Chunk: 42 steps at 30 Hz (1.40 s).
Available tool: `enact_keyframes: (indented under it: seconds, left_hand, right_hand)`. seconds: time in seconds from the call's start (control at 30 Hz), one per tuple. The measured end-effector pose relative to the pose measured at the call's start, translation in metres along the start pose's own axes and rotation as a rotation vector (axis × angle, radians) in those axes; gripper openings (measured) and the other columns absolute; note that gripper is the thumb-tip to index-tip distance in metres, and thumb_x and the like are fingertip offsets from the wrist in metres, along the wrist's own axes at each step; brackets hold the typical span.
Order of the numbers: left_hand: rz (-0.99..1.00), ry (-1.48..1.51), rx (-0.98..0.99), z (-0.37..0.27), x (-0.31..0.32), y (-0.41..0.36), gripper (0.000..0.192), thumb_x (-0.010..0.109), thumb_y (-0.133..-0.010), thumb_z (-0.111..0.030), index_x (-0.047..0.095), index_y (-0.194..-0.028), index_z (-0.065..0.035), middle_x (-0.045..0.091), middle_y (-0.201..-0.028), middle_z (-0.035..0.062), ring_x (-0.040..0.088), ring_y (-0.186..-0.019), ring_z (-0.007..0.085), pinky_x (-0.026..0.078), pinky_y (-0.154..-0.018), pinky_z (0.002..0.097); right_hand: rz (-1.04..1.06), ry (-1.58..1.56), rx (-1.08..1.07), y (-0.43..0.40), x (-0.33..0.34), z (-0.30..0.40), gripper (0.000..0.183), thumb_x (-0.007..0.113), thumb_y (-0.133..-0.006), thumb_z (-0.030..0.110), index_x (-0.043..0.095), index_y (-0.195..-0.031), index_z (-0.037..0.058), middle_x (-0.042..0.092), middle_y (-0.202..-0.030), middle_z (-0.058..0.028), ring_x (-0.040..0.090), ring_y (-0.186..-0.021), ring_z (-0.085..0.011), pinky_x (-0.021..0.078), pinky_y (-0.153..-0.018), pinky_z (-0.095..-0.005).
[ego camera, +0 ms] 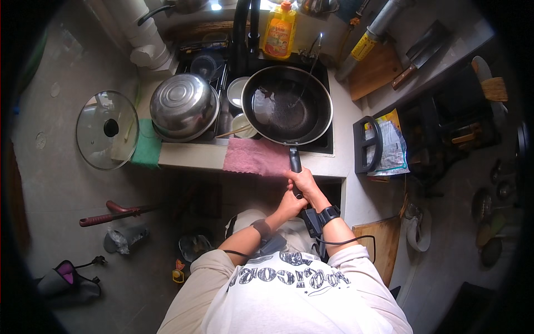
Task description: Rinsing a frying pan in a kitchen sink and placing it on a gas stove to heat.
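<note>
A dark frying pan [288,106] with a pale rim and a textured bottom is over the black sink [327,144]. Liquid with a bright reflection shows inside it. Across the pan's far side runs a thin pale streak; whether it is running water, I cannot tell. My right hand [306,183] grips the black handle [295,158]. Closer to my body, my left hand [290,205] is closed at the handle's end, partly hiding it. Behind the pan stand a black tap [240,37] and a yellow detergent bottle [280,31].
Left of the pan are an upturned steel basin [181,106], a white bowl [238,92] and chopsticks [233,132]. A glass lid [94,133] is farther left. Pink cloth [256,158] and green cloth [147,144] drape the counter edge. A cleaver [425,50] hangs at right.
</note>
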<state>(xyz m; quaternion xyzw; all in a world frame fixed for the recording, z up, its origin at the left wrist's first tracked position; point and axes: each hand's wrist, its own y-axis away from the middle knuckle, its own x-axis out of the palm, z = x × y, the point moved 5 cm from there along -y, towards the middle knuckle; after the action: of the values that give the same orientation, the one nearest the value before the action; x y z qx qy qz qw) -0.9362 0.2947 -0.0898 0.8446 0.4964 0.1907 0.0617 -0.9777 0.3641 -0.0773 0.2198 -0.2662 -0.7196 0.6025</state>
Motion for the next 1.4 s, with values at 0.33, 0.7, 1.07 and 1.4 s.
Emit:
enact_keyframes:
  seconds: [0.33,0.7,1.07,1.4]
  left_hand:
    - [-0.002,-0.031,0.015,-0.009,0.001,0.003,0.016,0.058,-0.074,-0.017,0.054,-0.072,-0.0023,0.055,-0.061,0.004,0.055,-0.055,0.0155,0.042,-0.05,0.0291]
    - [-0.007,-0.031,-0.005,-0.004,0.001,0.001,0.018,0.06,-0.074,-0.02,0.054,-0.072,-0.0022,0.055,-0.061,0.0043,0.055,-0.056,0.0153,0.043,-0.05,0.029]
    - [-0.002,-0.031,-0.022,-0.004,0.0,0.001,0.011,0.06,-0.068,-0.008,0.054,-0.074,-0.0013,0.056,-0.061,0.0039,0.055,-0.053,0.0147,0.044,-0.048,0.0275]
    - [-0.01,-0.065,0.006,-0.007,0.001,0.002,0.018,0.058,-0.074,-0.019,0.054,-0.07,-0.0017,0.056,-0.059,0.005,0.056,-0.054,0.0159,0.043,-0.049,0.0291]
  right_hand:
    - [-0.003,-0.004,0.007,0.0,0.0,0.001,0.019,0.066,-0.074,0.015,0.05,-0.077,0.006,0.05,-0.057,-0.0004,0.048,-0.045,-0.0081,0.0408,-0.041,-0.0216]
    - [-0.007,0.014,0.003,0.0,0.0,0.001,0.019,0.066,-0.074,0.016,0.051,-0.075,0.006,0.051,-0.057,-0.0006,0.049,-0.046,-0.008,0.041,-0.042,-0.0219]
    - [0.003,0.0,0.002,0.003,0.001,0.004,0.019,0.066,-0.073,0.016,0.051,-0.074,0.0058,0.051,-0.057,-0.0008,0.05,-0.046,-0.0082,0.0422,-0.043,-0.0222]
    - [0.007,-0.012,0.0,0.004,0.001,0.006,0.019,0.066,-0.073,0.015,0.051,-0.075,0.0054,0.051,-0.058,-0.0011,0.05,-0.047,-0.0085,0.0431,-0.043,-0.0224]
